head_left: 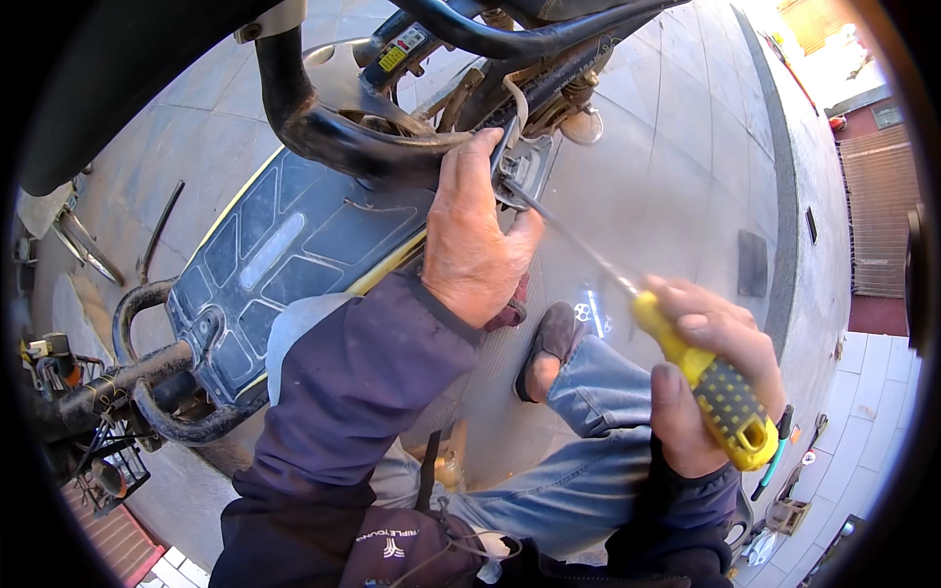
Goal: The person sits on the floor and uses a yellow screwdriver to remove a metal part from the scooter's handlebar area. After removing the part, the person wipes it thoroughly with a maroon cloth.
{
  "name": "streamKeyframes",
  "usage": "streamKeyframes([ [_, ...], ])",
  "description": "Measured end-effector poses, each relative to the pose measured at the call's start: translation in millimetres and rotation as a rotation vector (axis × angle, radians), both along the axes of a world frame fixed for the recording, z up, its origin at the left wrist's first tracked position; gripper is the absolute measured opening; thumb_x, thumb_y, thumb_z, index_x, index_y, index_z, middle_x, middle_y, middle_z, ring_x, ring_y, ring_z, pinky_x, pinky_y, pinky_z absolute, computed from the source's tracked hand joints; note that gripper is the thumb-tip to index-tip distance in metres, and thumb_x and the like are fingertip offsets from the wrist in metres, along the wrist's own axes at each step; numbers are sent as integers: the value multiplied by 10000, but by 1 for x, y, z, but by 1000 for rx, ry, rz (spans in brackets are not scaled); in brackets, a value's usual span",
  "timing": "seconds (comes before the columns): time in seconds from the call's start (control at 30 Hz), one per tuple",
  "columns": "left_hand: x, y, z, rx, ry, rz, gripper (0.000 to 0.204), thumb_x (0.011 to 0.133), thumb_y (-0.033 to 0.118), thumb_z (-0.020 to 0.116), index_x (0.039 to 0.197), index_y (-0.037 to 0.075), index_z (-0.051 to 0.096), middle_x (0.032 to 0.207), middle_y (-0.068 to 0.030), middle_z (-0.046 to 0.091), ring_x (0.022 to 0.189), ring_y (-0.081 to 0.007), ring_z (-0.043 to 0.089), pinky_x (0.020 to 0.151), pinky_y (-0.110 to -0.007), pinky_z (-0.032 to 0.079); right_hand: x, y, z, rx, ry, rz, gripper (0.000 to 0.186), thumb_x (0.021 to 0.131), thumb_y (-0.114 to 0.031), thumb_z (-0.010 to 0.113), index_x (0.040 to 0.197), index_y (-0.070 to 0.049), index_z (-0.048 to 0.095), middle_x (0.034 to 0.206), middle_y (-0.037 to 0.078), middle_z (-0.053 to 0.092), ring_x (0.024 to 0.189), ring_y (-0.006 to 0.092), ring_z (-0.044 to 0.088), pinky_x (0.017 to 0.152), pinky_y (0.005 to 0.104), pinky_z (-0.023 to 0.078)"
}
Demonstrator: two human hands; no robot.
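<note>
My right hand (723, 343) is wrapped around the yellow and black handle of a screwdriver (659, 318). Its long metal shaft runs up and left, blurred by motion, and its tip meets a metal bracket (534, 167) on a scooter-like vehicle. My left hand (470, 240) grips the edge of this bracket, fingers over the top and thumb below, beside the end of a thick black tube (372, 152). The exact spot under the tip is too small to make out. Below the tube lies the dark, grooved footboard (284, 240) with yellow edges.
Black bent guard bars (211, 421) stick out from the footboard at the left. My shoe (559, 338) rests on the grey paved floor (627, 206). Several hand tools, including a wrench (816, 439), lie at the lower right. A dark flat piece (753, 263) is on the floor at the right.
</note>
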State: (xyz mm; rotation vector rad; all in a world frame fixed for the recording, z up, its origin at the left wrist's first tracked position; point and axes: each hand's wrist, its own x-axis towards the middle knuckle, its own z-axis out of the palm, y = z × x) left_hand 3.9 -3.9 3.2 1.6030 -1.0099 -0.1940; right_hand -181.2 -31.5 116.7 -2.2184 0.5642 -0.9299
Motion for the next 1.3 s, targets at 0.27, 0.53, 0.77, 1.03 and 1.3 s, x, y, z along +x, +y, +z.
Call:
streamKeyframes([
  [0.27, -2, 1, 0, -12, -47, -26, 552, 737, -11, 666, 1251, -5, 464, 1141, -176, 555, 1057, -313, 565, 935, -367, 437, 6, 0, 0, -18, 64, 52, 327, 708, -35, 718, 1008, -34, 588, 995, 206, 667, 965, 306, 665, 857, 387, 533],
  [0.53, -1, -1, -1, -9, -17, -73, 584, 721, -26, 640, 1265, -17, 425, 1181, -221, 502, 1097, -378, 520, 952, -409, 428, -5, -2, 3, 265, -145, -89, 275, 854, -151, 661, 1075, -22, 563, 1032, 197, 647, 993, 308, 645, 860, 412, 521],
  [0.77, -2, -1, -3, -9, -110, -29, 537, 735, -36, 647, 1243, -6, 478, 1153, -166, 561, 1059, -280, 572, 933, -341, 441, -4, 2, 7, 81, 56, -36, 295, 838, -156, 683, 1082, -43, 562, 1025, 206, 652, 943, 277, 651, 860, 381, 515],
  [1.03, -1, -3, -10, -32, 313, -180, 526, 804, -80, 614, 1277, 26, 410, 1168, -102, 558, 1089, -156, 555, 936, -295, 456, -8, -8, 2, 443, -342, -137, 333, 829, -208, 634, 1107, -30, 592, 1018, 172, 611, 915, 282, 632, 854, 406, 505],
  [1.3, -2, -3, -12, 2, 311, -145, 505, 812, -74, 615, 1260, 27, 405, 1158, -96, 556, 1070, -153, 565, 918, -298, 471, -4, -9, 1, 350, -342, -177, 317, 807, -208, 650, 1060, -20, 625, 990, 158, 626, 923, 268, 620, 892, 403, 484],
])
